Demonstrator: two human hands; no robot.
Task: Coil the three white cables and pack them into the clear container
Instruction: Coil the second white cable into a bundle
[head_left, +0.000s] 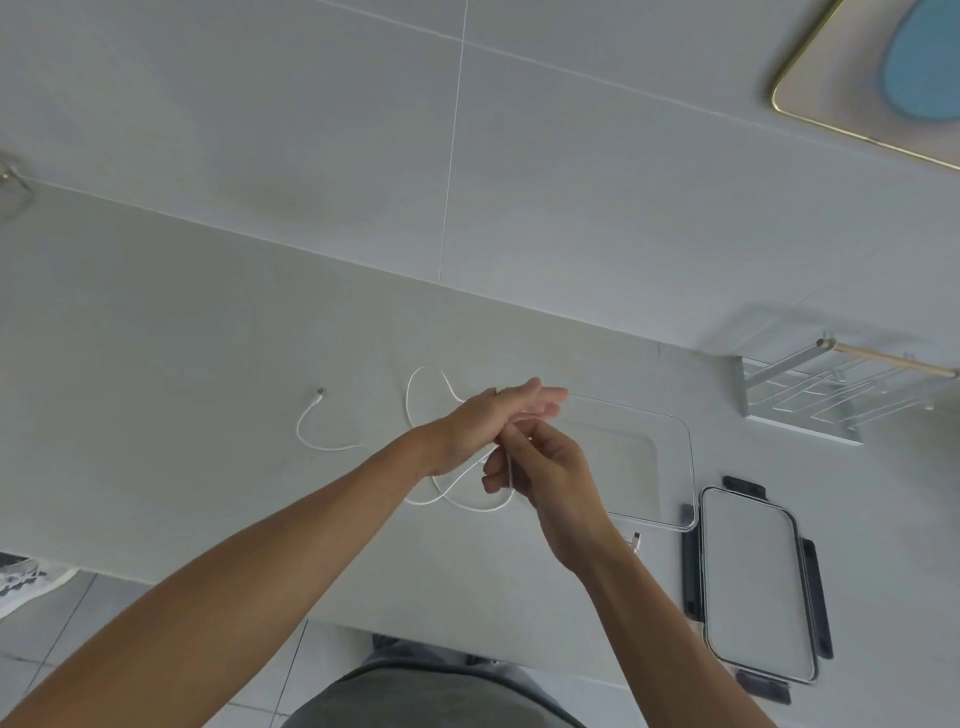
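Pinching a white cable (457, 503), the right hand (540, 470) is closing its fingers on the strand, while the left hand (483, 423) is covering part of it, fingers extended together. Loops are trailing onto the counter (182, 364). The clear container (670, 467) is sitting just behind, partly hidden by both hands.

Colours recorded: the looped cable (422, 385) and the shorter cable (311, 435) were white against a pale grey-white counter (156, 322). The container (670, 467) was clear and colourless. Its lid (753, 582) had a translucent grey panel edged by black latches. The wall (571, 156) was plain light grey tile with thin pale joints. The rack (810, 410) was white.
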